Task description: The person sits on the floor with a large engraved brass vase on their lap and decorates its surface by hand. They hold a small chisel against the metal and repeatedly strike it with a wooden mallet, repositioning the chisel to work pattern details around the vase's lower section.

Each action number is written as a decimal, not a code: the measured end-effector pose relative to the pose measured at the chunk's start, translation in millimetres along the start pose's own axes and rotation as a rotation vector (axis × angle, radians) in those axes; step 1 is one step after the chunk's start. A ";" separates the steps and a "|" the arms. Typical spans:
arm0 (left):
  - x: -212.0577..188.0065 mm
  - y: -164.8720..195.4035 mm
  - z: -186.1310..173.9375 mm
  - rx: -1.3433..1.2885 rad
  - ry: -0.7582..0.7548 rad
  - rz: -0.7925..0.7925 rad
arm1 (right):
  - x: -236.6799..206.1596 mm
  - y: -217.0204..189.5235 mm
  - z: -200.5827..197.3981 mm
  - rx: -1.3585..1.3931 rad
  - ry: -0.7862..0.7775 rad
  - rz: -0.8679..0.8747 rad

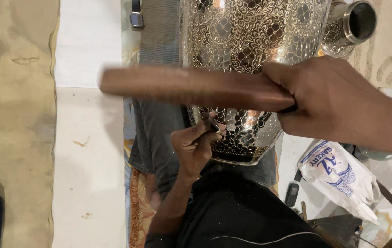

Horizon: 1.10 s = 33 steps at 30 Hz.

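A large silver metal vase [251, 32] with fine engraved leaf and scale patterns rests across my lap. My right hand [338, 101] grips a brown wooden stick [191, 87], held level above the vase and blurred by motion. My left hand [196, 142] pinches a small dark chisel [210, 123] whose tip presses on the scale-patterned part of the vase near its dark rim [235, 156].
A second metal vessel [350, 25] with an open mouth lies at the top right. A white plastic bag [338, 177] with blue print, a dark phone [291, 194] and small tools lie at my right. Pale floor [88, 160] and a beige mat [12, 115] are at my left.
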<state>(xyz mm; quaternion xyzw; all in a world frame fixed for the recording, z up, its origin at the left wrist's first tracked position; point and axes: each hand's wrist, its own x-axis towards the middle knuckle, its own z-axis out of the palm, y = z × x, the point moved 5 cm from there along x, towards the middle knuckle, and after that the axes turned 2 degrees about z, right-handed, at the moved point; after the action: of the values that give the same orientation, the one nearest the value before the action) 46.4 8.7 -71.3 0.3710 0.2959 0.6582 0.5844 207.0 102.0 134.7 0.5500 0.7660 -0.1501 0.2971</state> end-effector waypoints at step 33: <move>0.7 2.2 1.0 0.076 -0.024 0.023 | -8.3 -0.4 -7.2 -0.078 0.057 0.008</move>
<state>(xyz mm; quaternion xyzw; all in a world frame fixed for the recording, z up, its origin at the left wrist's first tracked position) 45.9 9.1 -68.9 0.4042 0.3094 0.6488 0.5657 206.3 99.6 145.3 0.5452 0.7771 -0.1032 0.2969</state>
